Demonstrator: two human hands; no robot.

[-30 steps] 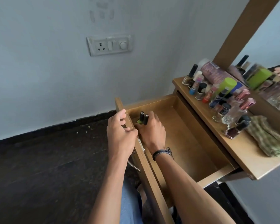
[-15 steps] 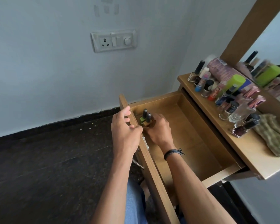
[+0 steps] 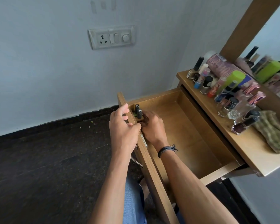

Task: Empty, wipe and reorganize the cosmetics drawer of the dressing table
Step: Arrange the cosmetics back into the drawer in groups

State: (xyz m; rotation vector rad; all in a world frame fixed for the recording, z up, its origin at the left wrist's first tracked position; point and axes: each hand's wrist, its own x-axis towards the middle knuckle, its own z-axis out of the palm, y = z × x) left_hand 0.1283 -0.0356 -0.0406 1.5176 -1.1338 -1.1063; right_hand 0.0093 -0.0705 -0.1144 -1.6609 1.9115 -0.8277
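The wooden drawer [image 3: 192,138] stands pulled out, its floor mostly bare. In its far left corner stand two small nail polish bottles [image 3: 138,113] with black caps, upright against the drawer front [image 3: 145,152]. My right hand [image 3: 152,126] is inside the drawer, fingers curled at the base of the bottles. My left hand [image 3: 123,130] grips the top edge of the drawer front, thumb inside. Several cosmetics bottles [image 3: 223,88] stand crowded on the dressing table top [image 3: 249,143].
A crumpled green checked cloth [image 3: 275,131] lies on the table top at the right. A mirror [image 3: 271,70] with a wooden frame rises behind the bottles. A wall socket plate [image 3: 111,38] sits on the grey wall. Dark floor lies at the left.
My right hand has lowered the two bottles into the drawer's far left corner, where they now stand. My left hand keeps its grip on the drawer front.
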